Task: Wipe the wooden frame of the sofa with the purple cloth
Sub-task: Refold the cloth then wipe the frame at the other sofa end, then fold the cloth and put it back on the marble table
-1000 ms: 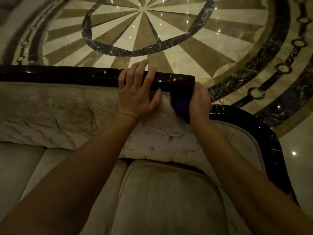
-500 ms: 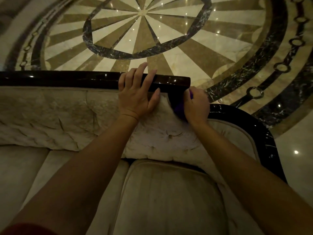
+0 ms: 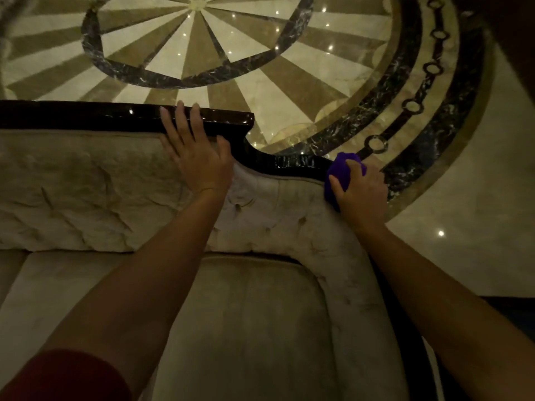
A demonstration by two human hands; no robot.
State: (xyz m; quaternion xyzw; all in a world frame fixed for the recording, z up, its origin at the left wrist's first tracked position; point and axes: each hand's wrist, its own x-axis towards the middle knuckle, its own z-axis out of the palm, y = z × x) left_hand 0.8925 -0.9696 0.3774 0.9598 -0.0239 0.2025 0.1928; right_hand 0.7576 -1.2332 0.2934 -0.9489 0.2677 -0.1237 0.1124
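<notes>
The sofa's dark glossy wooden frame [image 3: 86, 117] runs along the top of the tufted backrest, then steps down in a curve toward the right. My left hand [image 3: 197, 151] lies flat over the top rail near its right end, fingers spread, holding nothing. My right hand [image 3: 362, 189] grips a bunched purple cloth [image 3: 341, 169] and presses it against the lower curved part of the frame [image 3: 292, 162]. The frame beyond the cloth is hidden by my right hand and arm.
The cream tufted backrest [image 3: 72, 192] and seat cushions [image 3: 260, 328] fill the lower view. Behind the sofa is a polished marble floor [image 3: 260, 82] with a dark ring inlay and light reflections.
My right hand has slid the purple cloth from the stepped end of the top rail down and rightward along the curved lower frame. My left hand stays on the rail.
</notes>
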